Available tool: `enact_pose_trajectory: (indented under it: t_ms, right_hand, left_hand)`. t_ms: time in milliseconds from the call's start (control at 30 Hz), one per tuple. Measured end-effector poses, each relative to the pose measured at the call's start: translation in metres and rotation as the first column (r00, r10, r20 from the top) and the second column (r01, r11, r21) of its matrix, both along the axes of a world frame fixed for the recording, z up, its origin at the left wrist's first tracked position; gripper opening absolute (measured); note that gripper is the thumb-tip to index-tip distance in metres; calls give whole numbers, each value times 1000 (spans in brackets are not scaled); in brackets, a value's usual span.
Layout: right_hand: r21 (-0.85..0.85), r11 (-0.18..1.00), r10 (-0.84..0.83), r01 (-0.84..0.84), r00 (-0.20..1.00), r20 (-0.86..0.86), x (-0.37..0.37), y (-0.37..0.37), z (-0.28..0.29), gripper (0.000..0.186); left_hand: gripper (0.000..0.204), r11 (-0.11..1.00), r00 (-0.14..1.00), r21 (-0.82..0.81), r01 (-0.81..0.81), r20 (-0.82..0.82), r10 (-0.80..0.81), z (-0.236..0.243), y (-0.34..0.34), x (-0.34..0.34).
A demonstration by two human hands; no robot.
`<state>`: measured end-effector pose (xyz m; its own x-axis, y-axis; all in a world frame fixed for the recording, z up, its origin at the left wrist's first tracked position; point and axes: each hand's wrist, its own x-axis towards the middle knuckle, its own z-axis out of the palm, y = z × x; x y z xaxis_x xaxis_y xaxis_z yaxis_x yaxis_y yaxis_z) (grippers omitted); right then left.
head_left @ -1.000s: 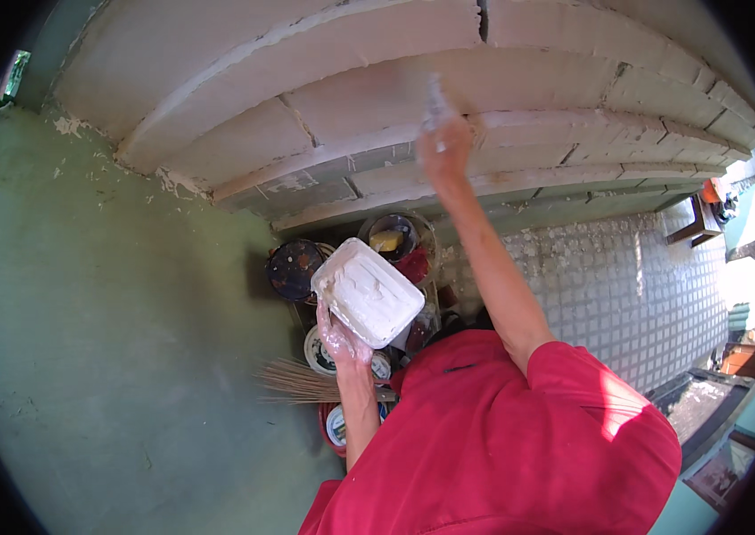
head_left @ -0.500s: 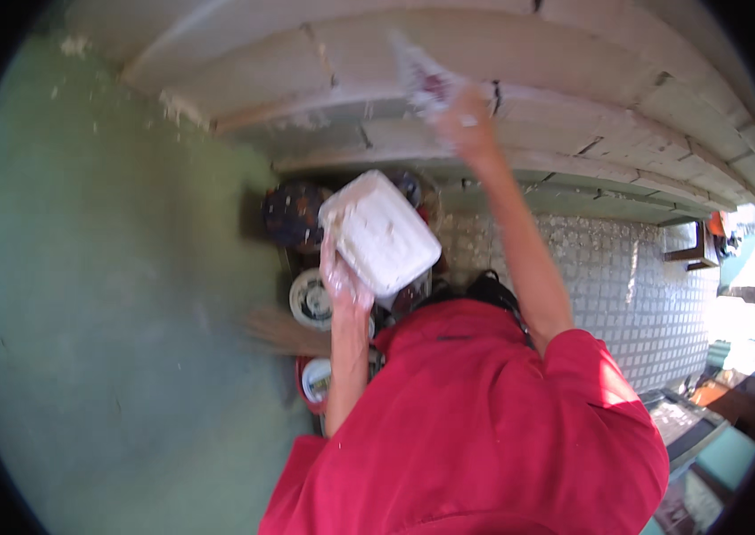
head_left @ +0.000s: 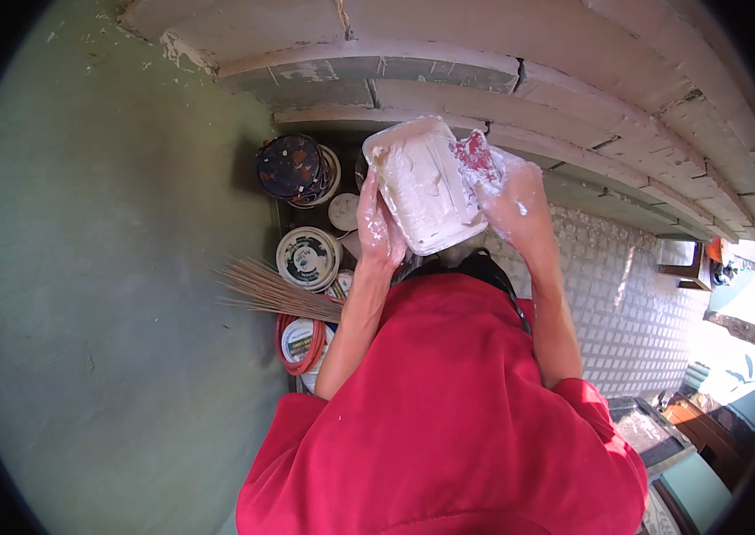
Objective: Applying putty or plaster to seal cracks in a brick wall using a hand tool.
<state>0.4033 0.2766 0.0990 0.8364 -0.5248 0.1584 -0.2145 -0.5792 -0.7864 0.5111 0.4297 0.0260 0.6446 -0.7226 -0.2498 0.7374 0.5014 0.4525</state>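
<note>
My left hand [head_left: 379,223], streaked with white, grips a white rectangular tub [head_left: 442,247] by its left side and lower corner. Thick white paste [head_left: 424,183], like putty, lies inside with a smeared, uneven surface. At the tub's right edge, my right hand [head_left: 520,207] is closed around a red scraper [head_left: 475,156] coated in the same white paste. White smears cover its fingers and knuckles. The scraper's far end is partly covered by paste, and the fingers hide its grip.
A pale stepped surface [head_left: 449,67] with dark joint lines spans the top. At left rises a green wall [head_left: 110,294]. Beside it stand a dark spattered bucket [head_left: 291,168], a lidded tub [head_left: 308,259], a bundle of thin sticks [head_left: 275,290] and a coiled red hose [head_left: 306,357]. Patterned floor tiles [head_left: 614,303] lie at right.
My right hand has come down from the stepped surface to the tub's right edge with the scraper. The tub, in my left hand, has shifted up and right and turned.
</note>
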Motion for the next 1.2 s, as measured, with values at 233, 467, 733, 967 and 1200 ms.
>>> enact_pose_trajectory:
  t_ms: [233,467,733,967,1200]
  right_hand:
    - [-79,996,48,-46,999,25,6,11,-6,28]
    - [57,981,183,-186,982,53,16,17,-9,28]
    - [167,983,-76,78,997,-19,15,-17,3,23]
    - [157,987,-50,39,997,61,17,-11,-1,24]
    - [44,998,37,-42,994,106,13,-4,-15,23]
  left_hand:
    - [49,997,998,64,32,54,-35,2,-10,-3]
    - [47,993,995,116,20,90,-31,0,-23,-6]
    - [52,999,999,38,31,35,-33,12,-24,-7]
    - [51,998,996,21,65,56,-66,10,-25,-9]
    - [48,991,988,106,76,124,-89,2,-30,-12]
